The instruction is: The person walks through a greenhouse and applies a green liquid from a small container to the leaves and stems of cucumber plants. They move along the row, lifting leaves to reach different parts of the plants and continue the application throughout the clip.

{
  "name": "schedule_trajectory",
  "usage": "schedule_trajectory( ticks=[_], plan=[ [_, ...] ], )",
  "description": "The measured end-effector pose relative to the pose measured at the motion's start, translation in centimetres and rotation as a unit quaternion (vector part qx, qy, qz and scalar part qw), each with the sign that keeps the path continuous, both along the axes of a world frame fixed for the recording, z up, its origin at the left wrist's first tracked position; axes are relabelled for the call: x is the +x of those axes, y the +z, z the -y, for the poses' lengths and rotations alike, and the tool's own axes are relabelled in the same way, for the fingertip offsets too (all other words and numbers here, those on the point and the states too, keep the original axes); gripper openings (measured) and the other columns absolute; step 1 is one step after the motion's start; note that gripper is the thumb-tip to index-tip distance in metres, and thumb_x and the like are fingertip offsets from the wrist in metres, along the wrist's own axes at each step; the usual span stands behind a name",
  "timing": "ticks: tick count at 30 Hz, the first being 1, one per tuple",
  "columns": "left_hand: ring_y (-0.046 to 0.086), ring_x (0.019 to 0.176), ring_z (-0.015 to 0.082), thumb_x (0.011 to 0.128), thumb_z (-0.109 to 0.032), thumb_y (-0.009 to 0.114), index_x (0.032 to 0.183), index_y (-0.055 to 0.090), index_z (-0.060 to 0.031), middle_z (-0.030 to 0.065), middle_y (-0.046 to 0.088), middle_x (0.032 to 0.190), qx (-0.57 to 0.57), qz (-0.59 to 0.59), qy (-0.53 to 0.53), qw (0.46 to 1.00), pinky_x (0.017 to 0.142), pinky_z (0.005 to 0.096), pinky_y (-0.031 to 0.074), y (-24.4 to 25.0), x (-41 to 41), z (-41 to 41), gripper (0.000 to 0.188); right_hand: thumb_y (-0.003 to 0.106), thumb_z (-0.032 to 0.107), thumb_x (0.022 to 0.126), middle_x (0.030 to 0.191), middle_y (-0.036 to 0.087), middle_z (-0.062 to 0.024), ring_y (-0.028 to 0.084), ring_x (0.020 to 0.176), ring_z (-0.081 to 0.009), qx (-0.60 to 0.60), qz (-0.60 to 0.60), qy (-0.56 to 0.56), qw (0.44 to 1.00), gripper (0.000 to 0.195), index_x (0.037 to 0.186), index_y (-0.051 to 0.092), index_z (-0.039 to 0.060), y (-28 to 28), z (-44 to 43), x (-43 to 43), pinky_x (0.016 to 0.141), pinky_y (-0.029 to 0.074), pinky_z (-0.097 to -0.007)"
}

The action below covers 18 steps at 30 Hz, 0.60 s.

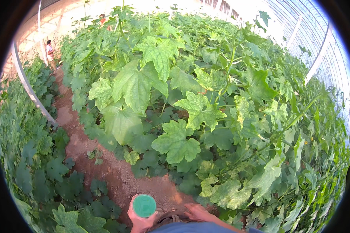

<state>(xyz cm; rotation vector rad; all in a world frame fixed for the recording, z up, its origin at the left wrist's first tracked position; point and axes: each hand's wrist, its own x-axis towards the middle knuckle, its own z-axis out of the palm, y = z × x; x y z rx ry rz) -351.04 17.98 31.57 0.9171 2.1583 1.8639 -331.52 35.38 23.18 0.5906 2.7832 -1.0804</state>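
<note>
My left hand [141, 222] is at the bottom, closed around a round green cup or tub [144, 206] seen from above. Whether its green top is a lid or the contents, I cannot tell. To the right, my right hand [196, 212] is low in front of my body, close to the leaves, with no object visible in it; its finger posture is unclear. Large lobed leaves of climbing vines [179, 141] rise before me, some mottled yellow.
A reddish dirt path [105, 163] runs up to the left between plant rows. One person [50, 54] stands at its far end, another [102, 20] is partly behind leaves. A curved pale post [30, 87] leans at left; greenhouse posts [320, 55] stand at right.
</note>
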Motion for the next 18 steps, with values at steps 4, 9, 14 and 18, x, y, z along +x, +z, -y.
schedule_trajectory(
  ticks=[4,9,14,18],
  plan=[
    [0.058,0.085,0.0229,0.051,-0.009,0.078,0.107,0.046,0.0051,0.0141,0.056,0.095,-0.014,-0.031,0.016,0.999,0.076,0.0349,0.049,-0.4,-3.5,2.4,0.066,0.057,0.019,0.081,0.090,0.056,-0.0214,0.055,0.081,-0.0413,-0.020,0.015,0.057,0.998,0.033,0.108,0.046,0.0031,0.1,1.5,-4.4,0.066,0.044,-0.0463],
    [0.058,0.084,0.0228,0.052,-0.008,0.078,0.106,0.046,0.0055,0.0137,0.056,0.095,-0.021,-0.002,-0.012,1.000,0.076,0.0347,0.048,-0.8,-6.5,3.5,0.064,0.055,0.018,0.082,0.089,0.055,-0.0208,0.054,0.079,-0.0403,-0.074,0.038,0.051,0.995,0.033,0.109,0.044,0.0012,0.6,3.3,-8.0,0.064,0.044,-0.0458],
    [0.059,0.083,0.0214,0.053,-0.005,0.077,0.105,0.048,0.0053,0.0126,0.057,0.093,0.000,0.051,-0.015,0.999,0.074,0.0334,0.049,-1.3,-7.0,3.0,0.060,0.053,0.018,0.085,0.079,0.056,-0.0195,0.057,0.071,-0.0350,-0.041,-0.079,0.054,0.995,0.036,0.115,0.044,0.0015,0.9,3.8,-9.1,0.059,0.044,-0.0437],
    [0.059,0.081,0.0200,0.053,-0.004,0.076,0.104,0.049,0.0044,0.0117,0.058,0.091,-0.009,0.068,-0.057,0.996,0.072,0.0319,0.049,-1.0,-6.8,1.9,0.059,0.055,0.015,0.086,0.098,0.056,-0.0188,0.058,0.085,-0.0307,-0.102,-0.012,0.055,0.993,0.038,0.119,0.044,-0.0010,2.3,2.7,-9.9,0.070,0.047,-0.0362]
  ],
)
